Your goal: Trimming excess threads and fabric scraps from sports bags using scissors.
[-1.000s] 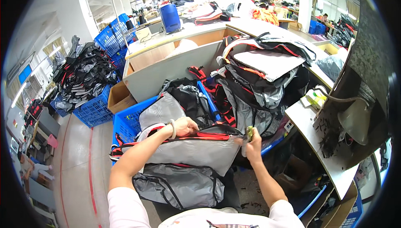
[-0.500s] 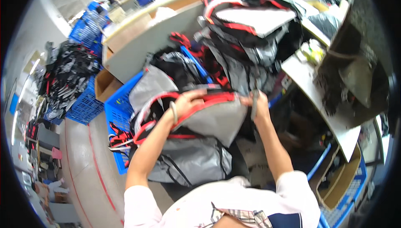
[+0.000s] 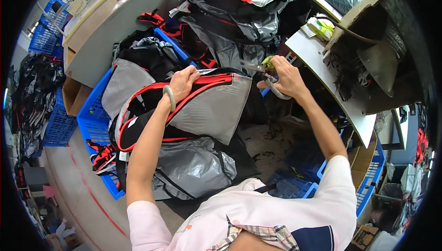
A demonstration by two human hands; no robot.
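A grey and black bag (image 3: 209,108) with red zipper edging lies across my front. The fingers of my left hand (image 3: 183,84) are closed on its upper edge, beside the red zipper. My right hand (image 3: 287,80) is wrapped round a pair of scissors (image 3: 253,66), off the bag's right corner. Their blades point left, a little above the bag, and a green wrapping shows on one handle. More silver-grey bag material (image 3: 193,166) hangs below the bag.
A blue crate (image 3: 99,117) stands under the bags at left. More black, grey and red bags (image 3: 248,25) are heaped ahead. To the right, a white tabletop (image 3: 338,78) juts out beside a dark bin-like holder (image 3: 375,62). Blue crates (image 3: 294,187) and scraps lie lower right.
My right hand has moved up and away from the bag's corner with the scissors, whose blades now point left. My left hand keeps its grip on the bag. The view has shifted.
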